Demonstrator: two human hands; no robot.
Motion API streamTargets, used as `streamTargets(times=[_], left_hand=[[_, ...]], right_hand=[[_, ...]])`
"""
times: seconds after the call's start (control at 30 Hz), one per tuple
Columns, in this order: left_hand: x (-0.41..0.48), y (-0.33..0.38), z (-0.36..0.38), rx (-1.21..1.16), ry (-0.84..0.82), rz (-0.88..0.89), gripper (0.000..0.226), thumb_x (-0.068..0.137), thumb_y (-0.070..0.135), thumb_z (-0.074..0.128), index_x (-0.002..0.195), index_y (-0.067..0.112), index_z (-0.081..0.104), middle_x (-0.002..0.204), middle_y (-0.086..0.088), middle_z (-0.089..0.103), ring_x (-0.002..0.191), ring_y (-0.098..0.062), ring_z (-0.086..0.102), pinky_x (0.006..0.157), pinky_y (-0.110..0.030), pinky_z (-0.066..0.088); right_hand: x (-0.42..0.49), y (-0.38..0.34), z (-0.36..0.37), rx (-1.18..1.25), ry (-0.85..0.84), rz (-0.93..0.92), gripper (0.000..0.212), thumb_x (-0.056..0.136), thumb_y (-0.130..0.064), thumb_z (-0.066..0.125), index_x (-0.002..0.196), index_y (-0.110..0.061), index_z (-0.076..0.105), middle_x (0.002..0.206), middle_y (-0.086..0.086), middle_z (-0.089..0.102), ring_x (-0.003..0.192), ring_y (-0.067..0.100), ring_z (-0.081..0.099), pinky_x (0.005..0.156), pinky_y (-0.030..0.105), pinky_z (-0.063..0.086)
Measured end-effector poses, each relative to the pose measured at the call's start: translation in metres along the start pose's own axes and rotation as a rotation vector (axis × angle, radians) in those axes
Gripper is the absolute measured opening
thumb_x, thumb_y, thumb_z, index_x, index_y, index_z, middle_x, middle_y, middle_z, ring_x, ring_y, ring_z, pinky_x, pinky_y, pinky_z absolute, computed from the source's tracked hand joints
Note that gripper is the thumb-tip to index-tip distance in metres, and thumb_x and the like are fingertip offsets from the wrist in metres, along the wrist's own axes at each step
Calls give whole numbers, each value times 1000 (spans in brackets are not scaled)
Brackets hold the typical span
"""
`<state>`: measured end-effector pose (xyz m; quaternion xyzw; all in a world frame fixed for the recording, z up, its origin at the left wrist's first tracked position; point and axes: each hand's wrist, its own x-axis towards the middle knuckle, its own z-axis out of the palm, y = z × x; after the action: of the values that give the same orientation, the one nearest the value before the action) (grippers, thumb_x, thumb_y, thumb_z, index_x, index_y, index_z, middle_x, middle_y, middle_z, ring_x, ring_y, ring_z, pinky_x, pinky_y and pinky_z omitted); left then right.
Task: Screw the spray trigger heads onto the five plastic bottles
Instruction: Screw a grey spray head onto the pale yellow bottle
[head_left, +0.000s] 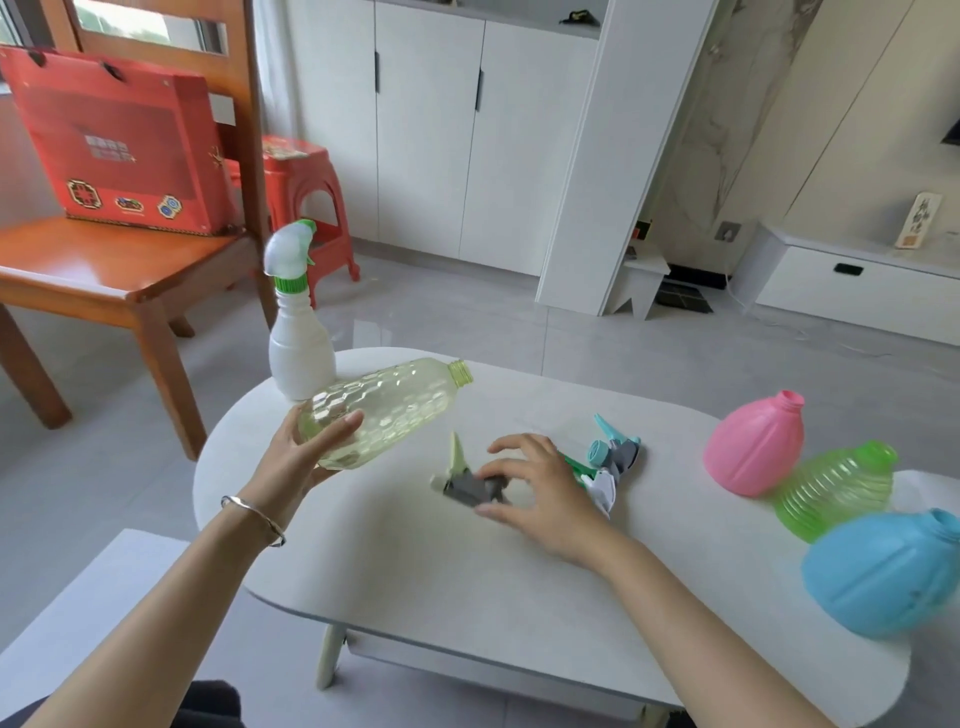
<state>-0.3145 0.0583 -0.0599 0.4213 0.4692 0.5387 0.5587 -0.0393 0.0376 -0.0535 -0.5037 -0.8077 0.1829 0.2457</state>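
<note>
Left grip (304, 457) clasped the base of the clear yellow bottle (384, 410), held tilted above the desk (415, 571) with its open neck pointing far-right. Right grip (540, 483) pinched the grey trigger head (467, 486) lying on the desk, just nearer than the bottle. Print on the red box (114, 140), far left, was too blurred to read.

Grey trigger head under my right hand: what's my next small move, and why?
Probably lift the grey trigger head to the open neck of the pale yellow bottle: your right hand curls round the head, and your left hand holds that bottle tilted.
</note>
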Motion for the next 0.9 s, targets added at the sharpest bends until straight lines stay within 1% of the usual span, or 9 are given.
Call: streamTargets(times=[0.1, 0.17, 0.23, 0.3, 0.4, 0.53, 0.7, 0.83, 0.9], left_hand=[[1, 1, 7, -24, -6, 3, 82, 52, 48, 80, 128, 28, 54, 122, 2, 68, 111, -19, 65, 92, -39, 51], [1, 1, 14, -28, -9, -2, 82, 51, 48, 80, 126, 28, 55, 121, 1, 68, 110, -20, 65, 92, -39, 51], [2, 0, 21, -24, -13, -11, 84, 49, 48, 80, 126, 27, 54, 121, 0, 68, 109, -20, 65, 89, -37, 52], [2, -1, 27, -26, -15, -14, 86, 48, 48, 80, 127, 24, 54, 121, -1, 67, 108, -20, 66, 84, -34, 53], [3, -2, 33, -25, -20, -16, 87, 48, 48, 80, 128, 24, 53, 121, 0, 67, 106, -18, 67, 80, -31, 53], [5, -4, 36, -18, -13, -23, 89, 46, 49, 80, 127, 24, 53, 120, -1, 67, 106, -19, 66, 81, -31, 53], [9, -8, 35, -32, 5, -38, 86, 48, 49, 80, 126, 24, 54, 121, -1, 67, 109, -22, 65, 85, -35, 52], [15, -12, 31, -72, 29, -55, 69, 60, 43, 78, 124, 27, 56, 121, -1, 67, 109, -25, 65, 87, -37, 52], [17, -13, 31, -88, 44, -60, 69, 60, 43, 81, 123, 28, 57, 118, 2, 67, 108, -26, 65, 85, -36, 52]], right_hand=[[5, -4, -33, 297, 137, 103, 25, 79, -28, 73, 103, -32, 67, 117, -12, 56, 115, 0, 45, 96, 4, 25], [4, -3, -53, 547, 219, 171, 23, 81, -33, 67, 103, -29, 68, 110, -10, 62, 98, -1, 57, 93, 13, 35], [2, 3, -68, 783, 339, 189, 27, 83, -37, 59, 101, -19, 68, 95, -10, 67, 81, 3, 60, 87, 21, 43], [2, 11, -79, 1038, 454, 237, 22, 90, -35, 51, 97, -21, 66, 93, -11, 68, 90, 3, 61, 89, 26, 45], [3, 25, -91, 1365, 599, 355, 22, 97, -32, 45, 103, -20, 62, 101, -4, 68, 103, 11, 62, 88, 31, 47], [0, 39, -98, 1410, 706, 441, 35, 97, -33, 45, 122, -10, 53, 122, 7, 61, 110, 17, 60, 84, 31, 50], [-4, 44, -106, 1451, 736, 465, 27, 97, -38, 44, 99, -17, 61, 103, 3, 68, 102, 16, 64, 78, 27, 49], [-7, 44, -110, 1482, 733, 450, 28, 97, -39, 43, 99, -18, 61, 100, 2, 69, 102, 16, 64, 80, 28, 49], [-7, 44, -110, 1498, 730, 448, 29, 97, -40, 43, 101, -17, 60, 101, 2, 68, 103, 17, 64, 82, 28, 49]])
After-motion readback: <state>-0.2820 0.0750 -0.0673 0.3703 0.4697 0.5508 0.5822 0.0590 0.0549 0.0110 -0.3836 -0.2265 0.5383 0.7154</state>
